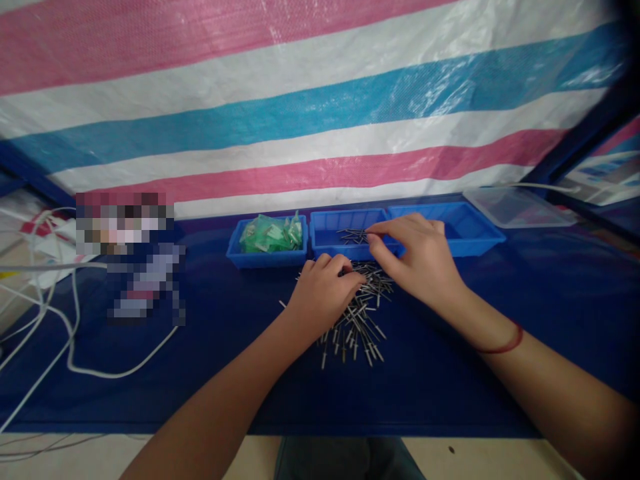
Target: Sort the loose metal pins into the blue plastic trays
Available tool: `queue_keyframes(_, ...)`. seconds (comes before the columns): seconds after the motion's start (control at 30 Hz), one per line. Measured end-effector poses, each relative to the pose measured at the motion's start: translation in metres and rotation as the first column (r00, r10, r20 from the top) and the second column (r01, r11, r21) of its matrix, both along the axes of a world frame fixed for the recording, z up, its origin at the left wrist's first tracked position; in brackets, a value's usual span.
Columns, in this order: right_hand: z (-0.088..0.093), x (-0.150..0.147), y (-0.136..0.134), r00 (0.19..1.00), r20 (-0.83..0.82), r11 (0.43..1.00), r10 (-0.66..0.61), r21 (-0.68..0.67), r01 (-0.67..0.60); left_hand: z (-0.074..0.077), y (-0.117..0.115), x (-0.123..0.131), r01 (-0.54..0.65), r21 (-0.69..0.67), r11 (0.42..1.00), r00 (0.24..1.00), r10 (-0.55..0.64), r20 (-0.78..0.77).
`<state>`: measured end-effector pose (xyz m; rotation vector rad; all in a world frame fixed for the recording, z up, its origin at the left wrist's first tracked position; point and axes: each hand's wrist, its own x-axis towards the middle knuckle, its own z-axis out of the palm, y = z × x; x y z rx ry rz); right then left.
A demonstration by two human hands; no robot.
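Note:
A loose pile of small metal pins [357, 317] lies on the blue tabletop in front of me. My left hand [325, 290] rests curled on the pile's left side, its fingertips closed among the pins. My right hand [417, 257] reaches to the front rim of the middle blue tray [327, 250], thumb and forefinger pinched together; what they hold is too small to make out. A few pins [353, 235] lie inside that tray.
A left blue tray [240, 257] holds green packets [273, 235]; a right blue tray [475, 233] stands behind my right hand. A clear plastic lid [515, 207] lies at the far right. White cables [75, 333] trail across the left. A striped tarp hangs behind.

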<state>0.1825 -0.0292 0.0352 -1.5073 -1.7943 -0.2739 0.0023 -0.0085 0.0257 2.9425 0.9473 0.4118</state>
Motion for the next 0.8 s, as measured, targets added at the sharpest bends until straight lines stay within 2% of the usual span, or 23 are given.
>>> queue_keyframes(0.4, 0.003, -0.006, -0.008, 0.994, -0.054, 0.994, 0.098, -0.038, -0.100, 0.002, 0.003, -0.001, -0.031, -0.032, 0.999, 0.999, 0.031, -0.018)
queue_keyframes(0.63, 0.005, -0.010, -0.012, 0.980, -0.078, 0.977, 0.185, -0.095, -0.192, 0.002, 0.007, -0.006, -0.064, -0.090, 0.994, 0.991, 0.073, 0.109)
queue_keyframes(0.8, 0.005, -0.012, -0.013, 0.960, -0.090, 0.944, 0.266, -0.179, -0.278, 0.000, 0.012, -0.007, -0.068, -0.127, 0.990, 0.939, 0.107, 0.327)
